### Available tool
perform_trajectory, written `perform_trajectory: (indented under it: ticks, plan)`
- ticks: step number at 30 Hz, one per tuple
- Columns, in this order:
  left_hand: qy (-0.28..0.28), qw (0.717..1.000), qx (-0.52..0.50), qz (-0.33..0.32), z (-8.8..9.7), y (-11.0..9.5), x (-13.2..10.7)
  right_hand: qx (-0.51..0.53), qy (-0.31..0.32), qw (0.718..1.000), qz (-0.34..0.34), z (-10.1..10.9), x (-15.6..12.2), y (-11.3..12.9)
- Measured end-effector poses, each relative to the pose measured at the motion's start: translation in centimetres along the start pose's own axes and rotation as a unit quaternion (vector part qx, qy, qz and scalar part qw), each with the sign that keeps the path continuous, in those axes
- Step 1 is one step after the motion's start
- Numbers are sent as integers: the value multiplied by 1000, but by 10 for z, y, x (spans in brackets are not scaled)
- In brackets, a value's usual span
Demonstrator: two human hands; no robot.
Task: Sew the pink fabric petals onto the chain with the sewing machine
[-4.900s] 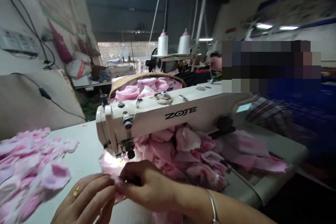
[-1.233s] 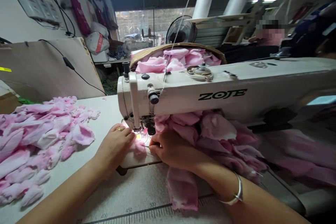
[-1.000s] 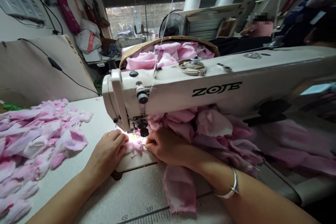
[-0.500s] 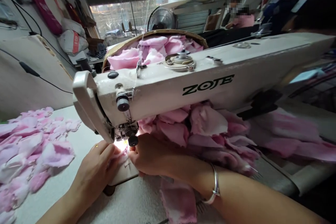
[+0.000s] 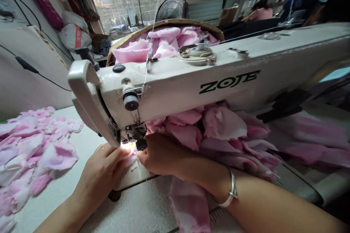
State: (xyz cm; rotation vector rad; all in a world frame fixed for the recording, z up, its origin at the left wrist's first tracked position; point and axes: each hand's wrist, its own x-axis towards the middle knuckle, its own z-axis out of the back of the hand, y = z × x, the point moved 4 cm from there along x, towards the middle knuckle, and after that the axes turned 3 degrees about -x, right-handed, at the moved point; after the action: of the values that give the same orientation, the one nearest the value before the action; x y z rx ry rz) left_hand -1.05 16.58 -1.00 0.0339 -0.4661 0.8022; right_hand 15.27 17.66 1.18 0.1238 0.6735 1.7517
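Observation:
My hands work right under the needle of a white ZOJE sewing machine head (image 5: 175,93). My left hand (image 5: 101,174) has its fingertips on a small pink fabric petal (image 5: 131,164) beside the lit presser foot (image 5: 133,136). My right hand (image 5: 161,154), wearing a silver bangle (image 5: 229,193), pinches the same petal's far side. Its fingers partly hide the needle area. A long pink strip (image 5: 188,204) hangs past the table edge below my right wrist.
Pink petals lie heaped on the white table (image 5: 86,142) to the left and behind the machine (image 5: 222,127). A round basket (image 5: 164,25) of pink fabric stands behind the arm. Beyond are a fan (image 5: 171,9), white bags (image 5: 73,36) and a person (image 5: 258,14).
Both hands have drawn closer together at the needle, with the petal tucked further under the foot. The view has tilted and moved nearer the machine head.

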Motion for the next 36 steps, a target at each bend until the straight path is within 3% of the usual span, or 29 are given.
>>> perform_trajectory:
  ticks: [4,13,22,36]
  plan:
    - [-16,998,41,-38,1,-6,4,-25,-12,998,51,4,2,1]
    - [41,989,118,-81,0,-14,0,-65,-38,994,85,6,6,-2]
    - [-16,999,26,-16,3,-11,2,-38,-26,995,86,2,10,-8]
    - [34,995,73,-56,-1,-14,2,-50,-21,992,115,12,6,-5]
